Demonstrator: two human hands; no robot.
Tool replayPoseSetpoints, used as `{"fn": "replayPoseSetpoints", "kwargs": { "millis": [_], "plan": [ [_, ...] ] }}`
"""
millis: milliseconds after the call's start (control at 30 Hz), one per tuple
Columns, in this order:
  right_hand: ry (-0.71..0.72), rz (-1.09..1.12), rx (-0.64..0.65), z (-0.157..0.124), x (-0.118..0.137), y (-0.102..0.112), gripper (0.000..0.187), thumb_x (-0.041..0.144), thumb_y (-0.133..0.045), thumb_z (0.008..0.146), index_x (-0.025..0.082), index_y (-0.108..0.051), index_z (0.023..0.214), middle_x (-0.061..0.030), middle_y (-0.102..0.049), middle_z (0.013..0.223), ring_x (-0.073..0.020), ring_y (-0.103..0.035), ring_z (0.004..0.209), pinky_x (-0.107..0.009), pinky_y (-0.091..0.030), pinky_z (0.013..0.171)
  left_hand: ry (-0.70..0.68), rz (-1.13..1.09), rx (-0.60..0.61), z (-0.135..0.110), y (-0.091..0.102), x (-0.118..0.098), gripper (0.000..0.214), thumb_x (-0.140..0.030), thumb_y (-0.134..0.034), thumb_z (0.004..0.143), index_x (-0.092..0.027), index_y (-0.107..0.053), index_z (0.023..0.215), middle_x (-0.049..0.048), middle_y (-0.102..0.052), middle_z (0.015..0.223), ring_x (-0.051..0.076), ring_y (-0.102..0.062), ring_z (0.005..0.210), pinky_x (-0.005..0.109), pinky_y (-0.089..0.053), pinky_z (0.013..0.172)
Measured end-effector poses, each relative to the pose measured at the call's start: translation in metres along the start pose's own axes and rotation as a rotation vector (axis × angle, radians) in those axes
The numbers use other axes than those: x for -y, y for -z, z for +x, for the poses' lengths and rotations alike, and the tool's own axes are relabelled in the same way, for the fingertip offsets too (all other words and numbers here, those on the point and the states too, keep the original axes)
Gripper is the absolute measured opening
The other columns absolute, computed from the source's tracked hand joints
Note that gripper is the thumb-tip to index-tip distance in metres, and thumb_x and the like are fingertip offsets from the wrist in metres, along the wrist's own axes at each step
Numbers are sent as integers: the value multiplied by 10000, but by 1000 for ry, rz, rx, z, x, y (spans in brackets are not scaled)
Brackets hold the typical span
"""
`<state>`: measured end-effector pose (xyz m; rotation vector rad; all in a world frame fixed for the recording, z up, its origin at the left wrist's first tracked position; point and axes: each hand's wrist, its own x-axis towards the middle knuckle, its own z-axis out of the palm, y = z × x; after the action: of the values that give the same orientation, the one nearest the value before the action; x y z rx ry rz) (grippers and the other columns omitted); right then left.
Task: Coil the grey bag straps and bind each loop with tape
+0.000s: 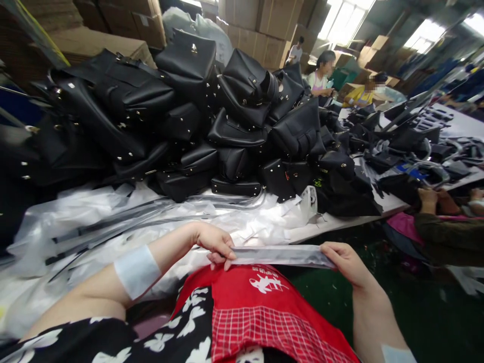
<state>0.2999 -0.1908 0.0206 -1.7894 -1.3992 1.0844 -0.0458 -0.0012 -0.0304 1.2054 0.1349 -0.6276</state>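
Note:
My left hand (216, 244) is closed on one end of a long, flat strip in whitish see-through plastic (280, 256). The other end is pinched between the thumb and fingers of my right hand (346, 259). Between the two hands the strip lies level and stretched out, just above the red apron (260, 285) on my body. A greyish band shows through the plastic; what it is I cannot make out. Past my hands, loose clear plastic wrapping (245, 224) and several dark strips cover the near side of the work table.
Black handbags (242, 85) with metal studs are piled high beyond the plastic. More black bag parts (397, 146) lie along the table (325, 227) to the right. A co-worker's arm (449, 232) reaches in at the right edge. Cardboard boxes (260, 25) and several people are farther back.

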Motion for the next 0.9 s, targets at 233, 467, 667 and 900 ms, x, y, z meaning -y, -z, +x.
{"fn": "replayPoseSetpoints", "kwargs": {
  "millis": [233,467,667,900],
  "plan": [
    [-43,109,-46,12,-9,1,470,583,-574,796,160,-533,596,36,-396,511,-89,-345,459,-214,-259,422,-233,-239,-263,-49,-4,0,353,-399,-592,847,-166,-645,586,-77,-261,371,55,-205,307,258,-467,419],
    [82,33,255,39,18,-52,495,610,-502,831,138,-652,831,4,-539,579,-102,-424,490,-218,-336,459,-1212,-795,-732,-67,4,-69,339,-287,-357,990,-137,-633,861,-63,-491,487,36,-502,402,194,-528,657],
    [224,-106,582,35,80,-95,513,505,-388,940,146,-665,700,9,-511,558,-100,-447,529,-228,-365,545,-1484,-313,-1432,-14,38,-113,261,-315,-448,946,-164,-600,1094,82,-704,1038,170,-640,1044,362,-420,1012],
    [351,493,189,35,80,-26,471,559,-553,832,182,-564,549,32,-389,438,-98,-348,415,-253,-307,450,-575,1004,-1443,24,20,-73,236,-256,-416,908,-176,-624,985,119,-674,989,253,-603,1004,415,-427,952]
  ]
}}
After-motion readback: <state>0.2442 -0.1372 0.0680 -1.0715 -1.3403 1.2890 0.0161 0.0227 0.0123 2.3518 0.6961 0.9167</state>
